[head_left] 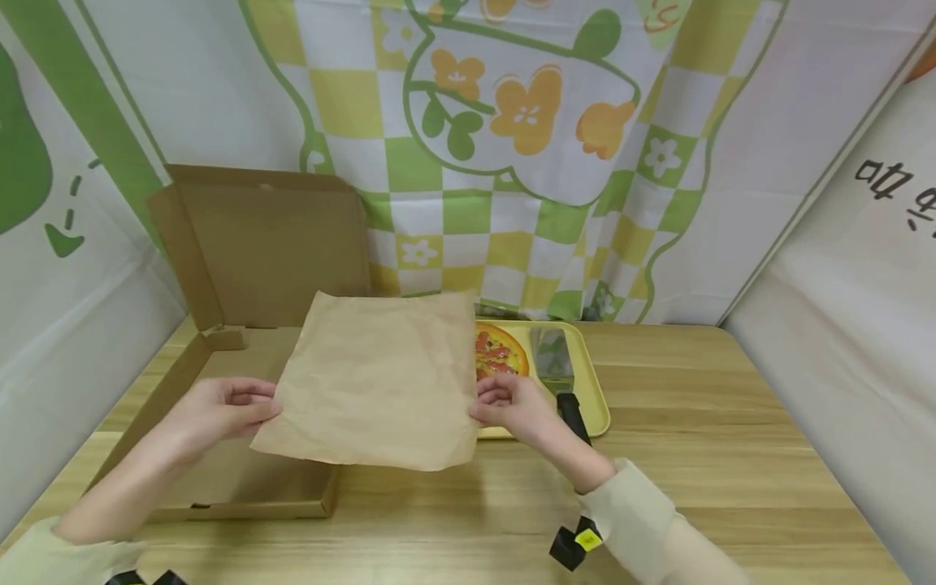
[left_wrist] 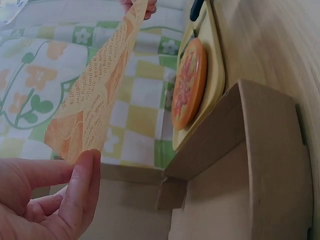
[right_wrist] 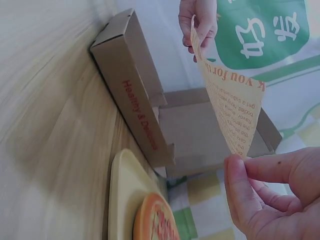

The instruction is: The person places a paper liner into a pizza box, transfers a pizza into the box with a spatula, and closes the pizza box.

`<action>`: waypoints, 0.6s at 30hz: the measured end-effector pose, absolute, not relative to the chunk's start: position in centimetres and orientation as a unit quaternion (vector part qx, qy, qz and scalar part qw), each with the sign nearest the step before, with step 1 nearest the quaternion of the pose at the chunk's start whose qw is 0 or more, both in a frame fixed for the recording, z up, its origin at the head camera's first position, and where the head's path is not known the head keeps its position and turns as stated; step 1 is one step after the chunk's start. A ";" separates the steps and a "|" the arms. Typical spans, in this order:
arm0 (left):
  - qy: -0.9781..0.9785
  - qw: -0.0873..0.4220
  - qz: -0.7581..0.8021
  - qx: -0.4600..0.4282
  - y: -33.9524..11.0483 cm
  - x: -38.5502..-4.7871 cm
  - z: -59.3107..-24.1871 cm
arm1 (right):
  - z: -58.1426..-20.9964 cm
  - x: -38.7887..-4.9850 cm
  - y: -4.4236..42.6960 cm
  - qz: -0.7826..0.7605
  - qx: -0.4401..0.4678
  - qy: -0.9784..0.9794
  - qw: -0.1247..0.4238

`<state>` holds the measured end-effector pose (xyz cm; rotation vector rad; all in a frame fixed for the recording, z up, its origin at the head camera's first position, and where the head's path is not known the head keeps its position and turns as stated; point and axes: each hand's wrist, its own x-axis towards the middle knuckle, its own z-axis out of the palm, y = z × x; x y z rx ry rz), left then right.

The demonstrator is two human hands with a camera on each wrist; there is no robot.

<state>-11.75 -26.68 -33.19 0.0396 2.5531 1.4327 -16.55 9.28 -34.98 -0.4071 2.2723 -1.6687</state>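
A sheet of brown food-wrapping paper (head_left: 380,378) is stretched between both hands above the table. The left hand (head_left: 212,413) pinches its left edge between thumb and fingers, over the opened cardboard pizza box (head_left: 241,471). At the opposite edge the right hand (head_left: 515,406) pinches the paper in front of a yellow tray (head_left: 595,398). Printed lettering covers the paper's underside, as both wrist views show. Partly hidden behind the sheet, a pizza (head_left: 500,351) with red topping lies on the tray. The paper also covers part of the box's right side.
The box's lid (head_left: 278,244) stands raised at the back left. On the tray's right are a clear-looking, shiny rectangular item (head_left: 552,357) and a black handle (head_left: 574,416). The wooden table (head_left: 695,455) extends to the right. A patterned curtain (head_left: 497,219) hangs behind.
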 end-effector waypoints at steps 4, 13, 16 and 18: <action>0.871 0.096 0.481 0.002 -28.0 -11.6 -33.1 | -34.8 -16.7 7.9 -0.585 -0.143 0.786 0.141; 0.864 0.087 0.495 -0.020 -30.9 -11.5 -32.9 | -34.1 -17.0 5.1 -0.596 -0.147 0.774 0.154; 0.871 0.085 0.483 -0.026 -31.8 -11.5 -32.7 | -34.0 -17.0 4.2 -0.607 -0.138 0.765 0.161; 0.873 0.084 0.479 -0.029 -32.6 -11.4 -32.6 | -33.9 -17.0 3.5 -0.617 -0.138 0.757 0.165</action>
